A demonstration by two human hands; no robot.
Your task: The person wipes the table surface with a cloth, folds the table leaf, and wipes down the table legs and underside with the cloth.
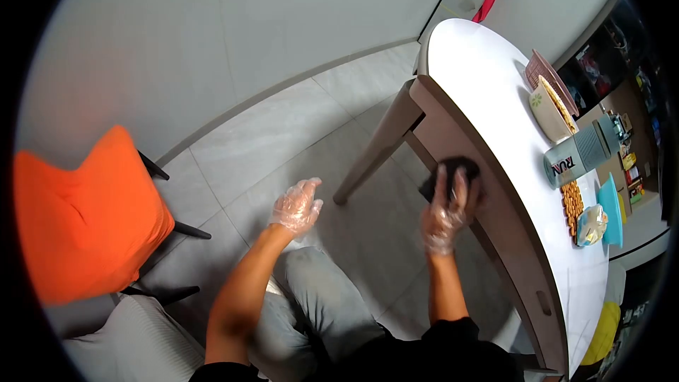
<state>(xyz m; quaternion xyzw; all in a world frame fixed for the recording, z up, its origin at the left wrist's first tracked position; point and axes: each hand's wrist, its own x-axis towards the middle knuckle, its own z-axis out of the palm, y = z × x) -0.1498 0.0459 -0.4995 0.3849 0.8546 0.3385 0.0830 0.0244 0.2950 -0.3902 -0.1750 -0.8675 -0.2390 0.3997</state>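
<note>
My right hand [447, 216], in a clear plastic glove, presses a black sponge-like pad [461, 167] against the side panel [488, 177] under the tabletop. Its fingers lie over the pad, and whether the pad is sponge or folded cloth cannot be told. My left hand [298, 207], gloved the same way, hangs over the floor left of the table leg [378, 143]. Its fingers are loosely bent and apart, with nothing in them. The white table [488, 78] curves along my right side.
On the table stand a pink basket [550, 78], a pale bowl [550, 110], a water bottle [581, 153], peanuts [571, 206], a plastic-wrapped item [592, 225] and a blue container [611, 213]. An orange-covered chair [88, 219] is at left, near the wall [148, 49].
</note>
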